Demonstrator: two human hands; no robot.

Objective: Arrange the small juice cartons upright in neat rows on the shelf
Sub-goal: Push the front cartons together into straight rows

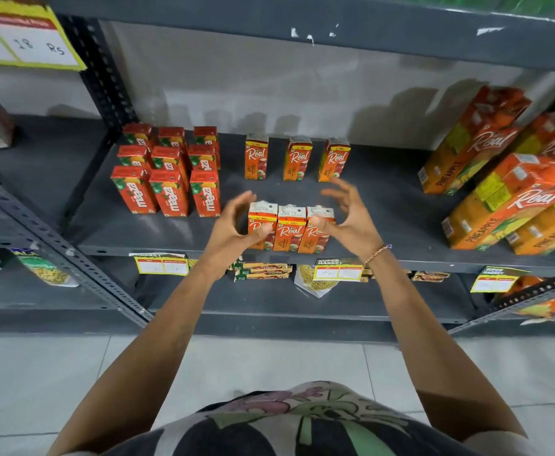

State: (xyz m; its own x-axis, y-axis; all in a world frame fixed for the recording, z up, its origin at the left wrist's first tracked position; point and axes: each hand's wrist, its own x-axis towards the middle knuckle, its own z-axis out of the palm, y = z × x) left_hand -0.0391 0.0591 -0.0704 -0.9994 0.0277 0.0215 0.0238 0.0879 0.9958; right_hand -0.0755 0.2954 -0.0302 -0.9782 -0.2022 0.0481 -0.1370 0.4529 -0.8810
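Three small orange Real cartons [290, 228] stand upright side by side at the front edge of the grey shelf [170, 240]. My left hand [236, 227] hovers at the left end of this row, fingers spread, thumb overlapping the left carton. At the row's right end my right hand [348, 215] is open, its thumb over the right carton. Neither hand grips anything. Behind them three more small Real cartons [297, 158] stand upright, spaced apart. To the left, several red Maaza cartons [169, 172] stand in three neat rows.
Large Real pineapple cartons [506, 199] stand at the shelf's right end. A perforated grey upright [105, 80] borders the left side. Price tags [162, 264] hang on the shelf's front edge. Snack packets [263, 270] lie on the lower shelf. Bare shelf lies between the two Real rows.
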